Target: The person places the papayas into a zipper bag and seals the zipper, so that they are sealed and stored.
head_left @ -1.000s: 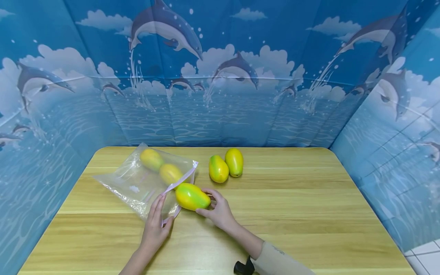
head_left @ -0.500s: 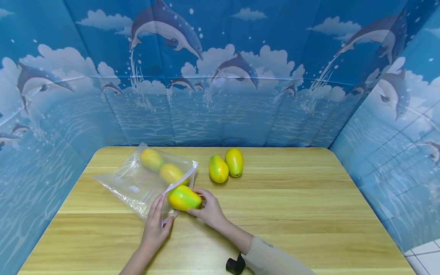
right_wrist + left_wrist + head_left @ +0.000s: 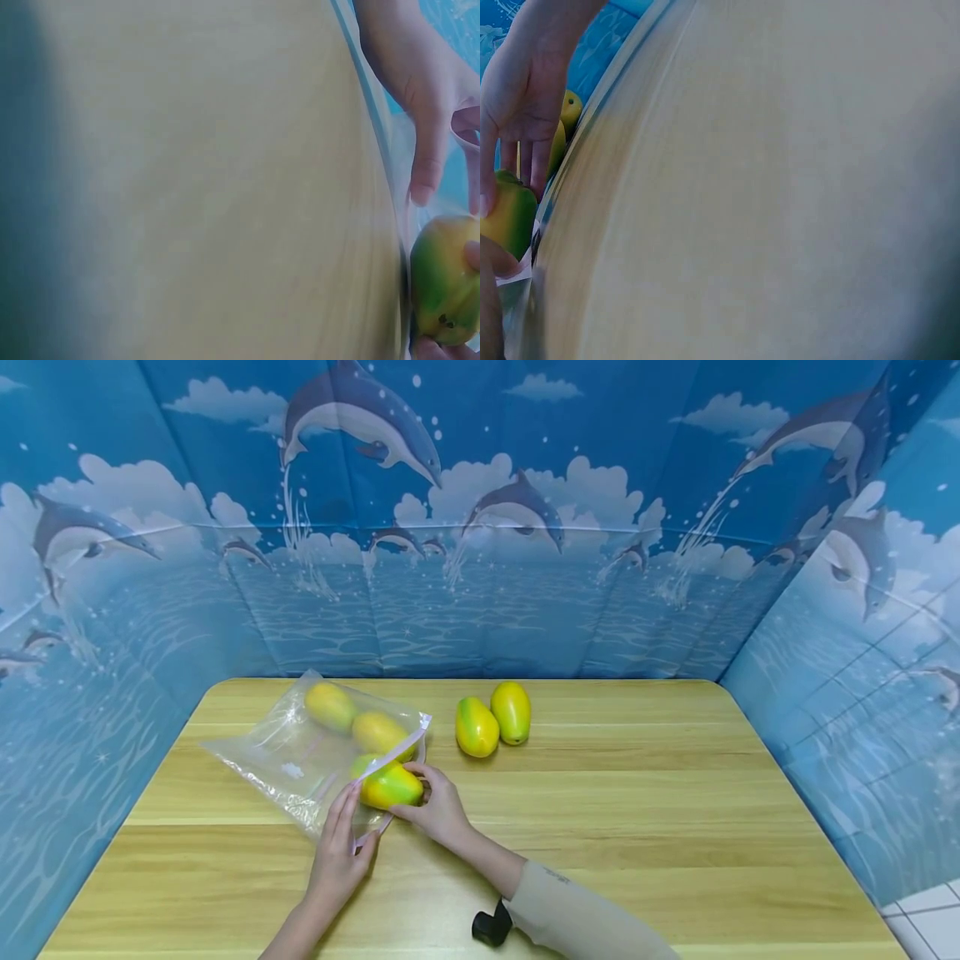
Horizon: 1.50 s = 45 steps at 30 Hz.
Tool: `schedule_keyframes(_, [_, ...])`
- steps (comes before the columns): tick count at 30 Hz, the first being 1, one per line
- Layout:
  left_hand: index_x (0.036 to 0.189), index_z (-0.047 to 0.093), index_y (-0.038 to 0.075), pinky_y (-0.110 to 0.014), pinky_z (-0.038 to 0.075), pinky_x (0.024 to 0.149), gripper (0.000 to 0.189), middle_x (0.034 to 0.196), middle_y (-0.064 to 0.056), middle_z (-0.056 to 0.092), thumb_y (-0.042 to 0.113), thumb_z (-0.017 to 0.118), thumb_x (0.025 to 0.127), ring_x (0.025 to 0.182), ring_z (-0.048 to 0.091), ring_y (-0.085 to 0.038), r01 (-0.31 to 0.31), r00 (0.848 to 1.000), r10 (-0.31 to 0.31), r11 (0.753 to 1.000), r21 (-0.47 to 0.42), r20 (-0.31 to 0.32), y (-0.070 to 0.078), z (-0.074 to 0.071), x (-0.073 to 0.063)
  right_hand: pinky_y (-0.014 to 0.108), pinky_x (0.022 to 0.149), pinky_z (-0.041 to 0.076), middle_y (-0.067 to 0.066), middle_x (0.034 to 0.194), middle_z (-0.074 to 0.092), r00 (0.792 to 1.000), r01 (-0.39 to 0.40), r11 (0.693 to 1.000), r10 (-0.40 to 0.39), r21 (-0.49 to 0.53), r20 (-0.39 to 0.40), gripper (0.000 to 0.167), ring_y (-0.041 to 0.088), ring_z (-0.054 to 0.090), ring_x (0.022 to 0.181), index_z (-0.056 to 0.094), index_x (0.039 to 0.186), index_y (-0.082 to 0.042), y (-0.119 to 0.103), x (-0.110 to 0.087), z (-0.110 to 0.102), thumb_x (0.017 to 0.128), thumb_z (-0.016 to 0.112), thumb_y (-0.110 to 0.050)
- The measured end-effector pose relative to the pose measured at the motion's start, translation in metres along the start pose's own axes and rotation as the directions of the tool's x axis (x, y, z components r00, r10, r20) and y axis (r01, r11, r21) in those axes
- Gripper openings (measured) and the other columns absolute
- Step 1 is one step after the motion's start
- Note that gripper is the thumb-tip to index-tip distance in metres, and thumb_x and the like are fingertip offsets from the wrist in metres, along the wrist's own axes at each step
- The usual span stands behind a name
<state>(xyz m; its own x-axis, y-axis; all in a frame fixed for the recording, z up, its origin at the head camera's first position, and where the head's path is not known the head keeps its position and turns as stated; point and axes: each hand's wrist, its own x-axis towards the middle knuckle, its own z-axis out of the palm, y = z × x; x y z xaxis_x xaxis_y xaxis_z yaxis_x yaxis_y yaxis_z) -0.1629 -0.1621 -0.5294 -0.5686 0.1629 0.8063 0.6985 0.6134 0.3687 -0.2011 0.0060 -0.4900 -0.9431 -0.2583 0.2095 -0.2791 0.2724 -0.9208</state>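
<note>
A clear zip bag [image 3: 258, 764] with a pale purple strip along its mouth lies on the left of the table, two yellow fruits [image 3: 330, 707] inside it. At the near side of the mouth, my left hand [image 3: 341, 852] holds the bag's edge, fingers on the upper lip and thumb lower down. My right hand [image 3: 438, 810] grips the end of a yellow-green papaya [image 3: 393, 787], which is partly inside the mouth. In the right wrist view the left thumb [image 3: 427, 161] points down just above the papaya [image 3: 442, 277]. The left wrist view shows the right fingers [image 3: 536, 161] around its stem end.
Two more papayas [image 3: 477, 727] stand close together behind the right hand, right of the bag. The wooden table [image 3: 675, 810] backs onto a dolphin-print curtain [image 3: 480, 602]. A black wrist camera [image 3: 491, 927] hangs below the right sleeve.
The right hand has moved left, sliding the papaya partly under the bag's upper lip. One fruit inside has shifted slightly. The left hand has stayed at the mouth.
</note>
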Motion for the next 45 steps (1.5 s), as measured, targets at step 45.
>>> schedule_keyframes(45, [0.130,0.037,-0.015,-0.023,0.025,0.111,0.061,0.131,-0.027,0.041,0.010,0.056,0.077,0.131,0.030,-0.014,0.017,1.000,-0.017,0.999,-0.029,-0.010,0.001,0.001,0.001,0.035,0.079,0.056,0.024,0.111,0.056,0.993,-0.033,0.983,0.052,0.182,-0.103,0.046,0.035,0.059,0.096,0.055,0.113,0.010,-0.002,0.016,0.023,0.071,0.073,0.004])
